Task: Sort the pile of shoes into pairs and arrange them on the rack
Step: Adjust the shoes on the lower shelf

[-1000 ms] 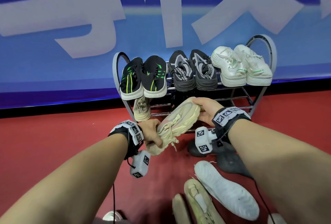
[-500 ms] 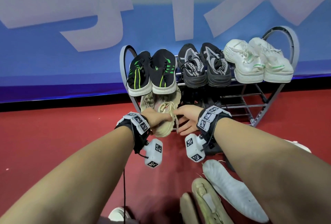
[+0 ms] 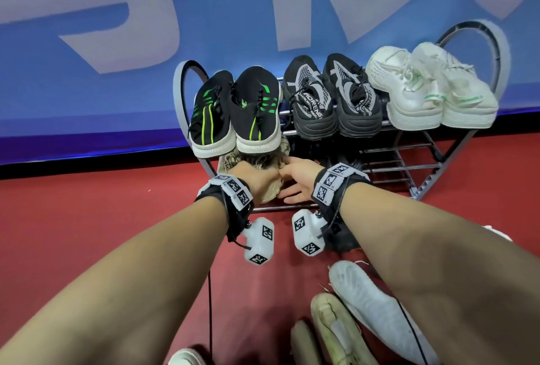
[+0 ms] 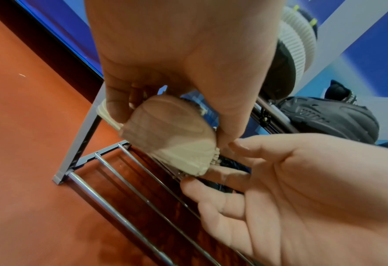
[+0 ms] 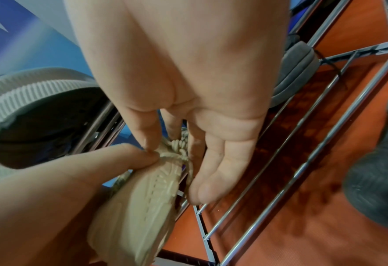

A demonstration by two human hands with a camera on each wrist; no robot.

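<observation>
My left hand (image 3: 263, 183) grips the heel of a beige sneaker (image 3: 270, 192), thumb on one side and fingers on the other (image 4: 170, 126). The sneaker (image 4: 177, 144) points into the metal shoe rack (image 3: 181, 101), under the top shelf and over the lower bars. Another beige sneaker (image 3: 226, 164) sits just left of it on that level. My right hand (image 3: 289, 177) lies open with straight fingers against the sneaker's laced side (image 5: 156, 189). The top shelf carries a black-and-green pair (image 3: 236, 110), a black-and-grey pair (image 3: 330, 98) and a white pair (image 3: 429, 87).
On the red floor near me lie a white shoe (image 3: 377, 309) sole up, two beige shoes (image 3: 333, 329) and a dark shoe (image 3: 342, 243) behind my right wrist. A blue banner wall stands right behind the rack. The rack's lower right bars (image 3: 394, 166) are bare.
Both hands have carried the beige sneaker forward and down from in front of the rack to under the top shelf, beside the other beige one. My right hand slid from its toe to its side.
</observation>
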